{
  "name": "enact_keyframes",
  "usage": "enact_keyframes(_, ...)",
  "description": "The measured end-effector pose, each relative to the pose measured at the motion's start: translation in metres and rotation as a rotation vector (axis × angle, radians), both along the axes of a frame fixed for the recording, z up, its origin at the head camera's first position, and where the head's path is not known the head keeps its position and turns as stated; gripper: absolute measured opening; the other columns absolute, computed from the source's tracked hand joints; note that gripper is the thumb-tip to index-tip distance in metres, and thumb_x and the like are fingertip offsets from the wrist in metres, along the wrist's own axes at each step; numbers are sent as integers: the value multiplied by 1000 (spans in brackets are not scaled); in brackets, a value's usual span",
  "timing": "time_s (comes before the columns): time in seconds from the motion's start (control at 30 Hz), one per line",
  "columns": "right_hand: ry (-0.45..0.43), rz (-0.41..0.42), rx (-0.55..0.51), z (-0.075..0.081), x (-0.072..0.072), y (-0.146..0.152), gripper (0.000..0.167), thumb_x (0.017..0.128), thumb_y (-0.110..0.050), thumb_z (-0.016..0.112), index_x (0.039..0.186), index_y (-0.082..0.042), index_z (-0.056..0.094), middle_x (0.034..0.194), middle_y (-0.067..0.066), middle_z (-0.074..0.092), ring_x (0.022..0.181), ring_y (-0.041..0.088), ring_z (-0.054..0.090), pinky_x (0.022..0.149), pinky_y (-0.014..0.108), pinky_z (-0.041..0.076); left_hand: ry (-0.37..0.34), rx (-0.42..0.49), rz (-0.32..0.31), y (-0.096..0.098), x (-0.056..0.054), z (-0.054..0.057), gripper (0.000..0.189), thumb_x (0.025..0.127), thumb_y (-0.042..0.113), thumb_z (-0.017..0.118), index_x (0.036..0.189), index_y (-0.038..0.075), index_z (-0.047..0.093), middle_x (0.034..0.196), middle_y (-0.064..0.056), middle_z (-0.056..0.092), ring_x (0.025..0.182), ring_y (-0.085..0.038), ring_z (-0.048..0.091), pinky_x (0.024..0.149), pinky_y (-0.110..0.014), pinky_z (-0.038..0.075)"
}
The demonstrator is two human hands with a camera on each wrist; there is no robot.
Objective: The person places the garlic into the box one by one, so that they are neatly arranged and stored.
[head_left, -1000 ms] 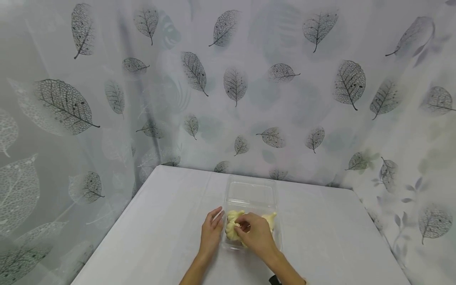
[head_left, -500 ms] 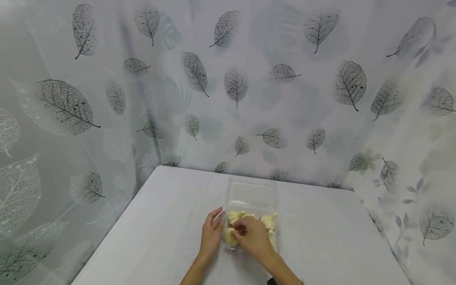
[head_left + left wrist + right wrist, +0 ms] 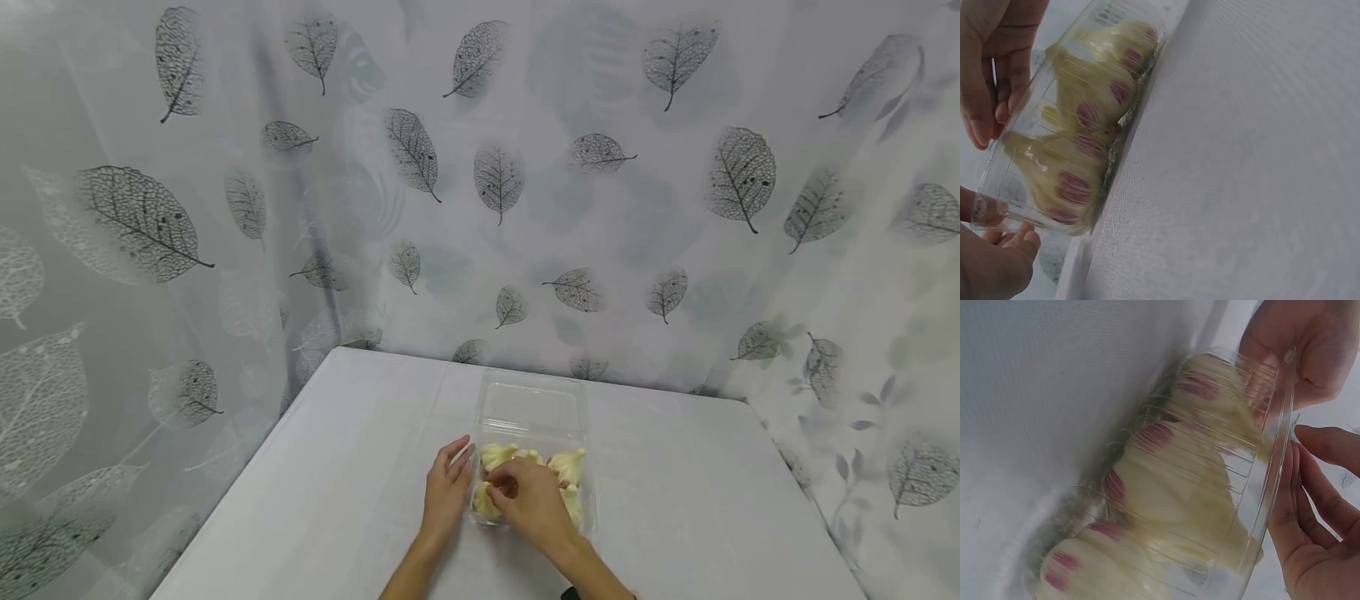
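Observation:
Several pale yellow garlic bulbs with purple patches sit in a clear plastic clamshell container (image 3: 589,492), its lid (image 3: 532,404) laid back. My left hand (image 3: 446,496) stands along the container's left side, fingers mostly straight; in the left wrist view its fingertips (image 3: 1030,240) are at the container's corner. My right hand (image 3: 538,507) is over the front-left garlic bulb (image 3: 483,500), thumb and forefinger close together. In the right wrist view its fingertips (image 3: 1300,431) appear just above the rim, with a small gap from the bulb's stem. Part of that bulb is hidden in the head view.
The container stands on a white-covered table (image 3: 360,467). A leaf-printed curtain (image 3: 615,217) hangs behind the table and along both sides. More garlic bulbs (image 3: 567,464) fill the container's back and right parts.
My right hand has brought a garlic bulb toward me into the container's front-left corner; the bulb now sits slightly lower. The back bulbs have come into view. My left hand has stayed put.

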State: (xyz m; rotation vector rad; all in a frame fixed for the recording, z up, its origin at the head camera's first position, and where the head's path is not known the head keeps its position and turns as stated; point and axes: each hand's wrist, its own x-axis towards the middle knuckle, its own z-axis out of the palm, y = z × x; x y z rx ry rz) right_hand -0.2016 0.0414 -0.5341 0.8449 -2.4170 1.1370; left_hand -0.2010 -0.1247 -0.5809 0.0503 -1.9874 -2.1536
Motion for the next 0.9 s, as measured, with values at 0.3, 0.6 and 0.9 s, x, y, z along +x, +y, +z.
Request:
enact_keyframes(0.3, 17, -25, -18, 5, 1, 4, 21, 75, 2, 89, 87, -10, 78, 78, -7, 71, 67, 2, 64, 56, 14, 54, 30, -32, 26, 2, 1, 0, 43, 106, -2, 51, 149, -1, 48, 158, -22, 46, 144, -39, 48, 118, -41, 44)
enact_keyframes(0.6, 12, -67, -75, 10, -4, 16, 22, 75, 5, 88, 86, -10, 76, 77, -7, 70, 67, 1, 64, 57, 19, 60, 24, -1, 63, 0, -2, 7, 42, 105, -3, 52, 147, -4, 48, 155, -25, 47, 145, -40, 46, 117, -39, 47)
enact_keyframes(0.9, -86, -159, -94, 16, -11, 41, 18, 81, 0, 87, 92, -12, 78, 84, -9, 71, 74, 4, 67, 63, 20, 62, -3, -163, 57, -5, -19, 23, 47, 100, 0, 55, 147, -6, 48, 153, -30, 47, 145, -47, 42, 121, -55, 39)
